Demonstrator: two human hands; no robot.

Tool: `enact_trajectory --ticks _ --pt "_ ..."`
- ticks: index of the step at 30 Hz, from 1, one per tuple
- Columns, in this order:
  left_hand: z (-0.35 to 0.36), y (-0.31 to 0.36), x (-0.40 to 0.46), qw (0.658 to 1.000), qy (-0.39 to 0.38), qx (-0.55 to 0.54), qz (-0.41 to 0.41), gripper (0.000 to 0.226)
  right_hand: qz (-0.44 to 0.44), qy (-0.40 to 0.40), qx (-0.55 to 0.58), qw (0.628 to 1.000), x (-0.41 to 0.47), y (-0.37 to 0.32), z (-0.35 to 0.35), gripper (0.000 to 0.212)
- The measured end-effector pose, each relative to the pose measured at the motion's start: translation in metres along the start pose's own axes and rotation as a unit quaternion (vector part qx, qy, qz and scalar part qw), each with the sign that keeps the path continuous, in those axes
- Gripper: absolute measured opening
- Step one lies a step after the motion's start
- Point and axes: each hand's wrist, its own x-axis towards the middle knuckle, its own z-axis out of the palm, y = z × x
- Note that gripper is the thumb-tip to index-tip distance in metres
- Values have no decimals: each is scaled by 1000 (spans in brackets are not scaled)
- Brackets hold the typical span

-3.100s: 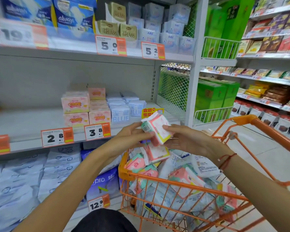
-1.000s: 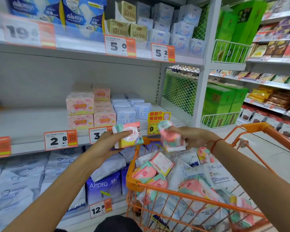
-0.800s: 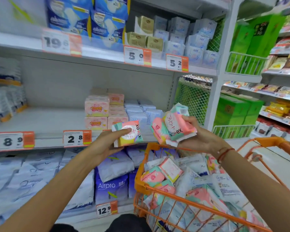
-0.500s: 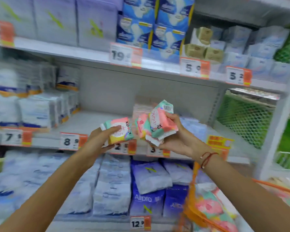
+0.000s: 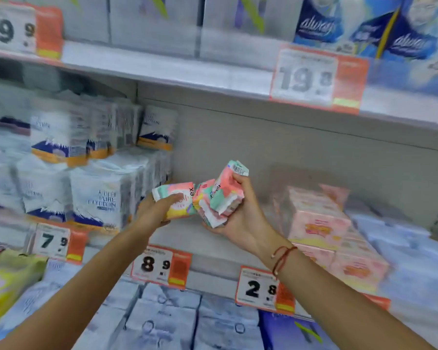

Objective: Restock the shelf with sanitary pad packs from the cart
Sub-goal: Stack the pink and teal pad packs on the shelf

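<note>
Above the bare middle shelf (image 5: 213, 238), the left hand (image 5: 154, 210) pinches one pink-and-mint soft pad pack (image 5: 173, 198); the right hand (image 5: 240, 213) has its fingers (image 5: 238, 179) wrapped round a bunch of similar packs (image 5: 220, 198). Placing is likely next: lower them into the gap beside the pink boxes (image 5: 319, 223).

Shelf tags and brands showing

Tags are reading 9.9 (image 5: 23, 29), 19.8 (image 5: 316, 79), 7.9 (image 5: 57, 242), 8.9 (image 5: 159, 266), 2.8 (image 5: 262, 289); "always" on blue packs (image 5: 364, 24), upper right.

Both arms reach up from bottom corners to frame centre. Left hand (image 5: 154, 210) fingers curled, thumb on top, gripping a pack. Right hand (image 5: 240, 215) palm-up, fingers wrapped round a bunch of packs; red cord on right wrist.
</note>
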Motion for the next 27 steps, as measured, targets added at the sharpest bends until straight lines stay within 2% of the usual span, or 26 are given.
enact_trajectory --ticks 4,6,9,11,14,17,18,19,21,22,25,27 --pt "2 -7 14 999 14 46 -9 20 31 24 12 999 18 -4 -11 38" --pt "2 -8 12 997 -16 71 -11 29 38 15 16 999 13 -8 -15 40" --pt "4 0 3 987 -88 132 -7 22 36 1 -11 999 -8 -11 -14 44" --pt "10 5 -3 975 -126 185 -1 28 25 21 -31 999 -20 -10 -16 41" --pt "16 5 -6 956 -151 249 24 40 9 56 -86 995 -32 -9 -20 31" --pt "14 -3 4 948 -143 284 29 51 3 131 -217 967 -28 -6 -25 24" --pt "13 -4 9 948 -140 285 22 53 -4 169 -292 941 -20 -4 -28 27" --pt "12 -4 16 949 -139 282 18 52 -10 200 -391 898 -13 -3 -27 36" --pt "11 -1 30 948 -142 284 14 48 -11 239 -572 784 4 -4 -26 70" --pt "11 -1 39 946 -149 287 13 47 7 233 -646 727 13 -7 -27 79" --pt "17 -3 60 939 -167 298 29 42 85 146 -802 574 23 -19 -21 59" --pt "25 -2 70 942 -181 282 22 37 129 83 -857 492 27 -24 -18 61"
